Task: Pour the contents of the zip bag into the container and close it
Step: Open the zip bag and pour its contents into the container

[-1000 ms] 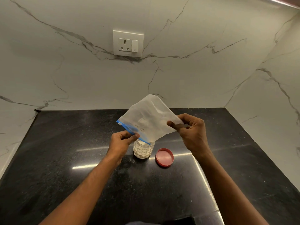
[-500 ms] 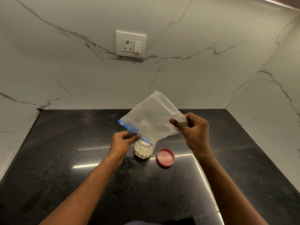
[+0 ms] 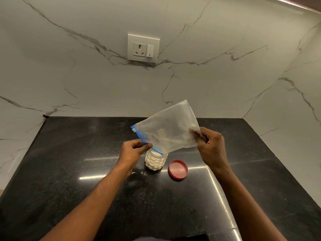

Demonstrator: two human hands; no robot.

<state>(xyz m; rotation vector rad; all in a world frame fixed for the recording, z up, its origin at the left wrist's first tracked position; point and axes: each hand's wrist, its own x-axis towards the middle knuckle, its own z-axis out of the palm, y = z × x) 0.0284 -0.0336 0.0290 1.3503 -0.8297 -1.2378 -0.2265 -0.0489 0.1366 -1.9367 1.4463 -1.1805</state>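
Zip bag tilted, mouth at 7 o'clock over container. Left hand pinches the zip; right hand pinches the bottom. Lid lies nearer the right hand.

A glossy black speckled stone desk spreads out below and all around the hands, catching streaks of light. Behind them, past the desk's far edge, rises a white marble wall with grey veins. High above the hands, a white wall socket with a switch sits on that marble.
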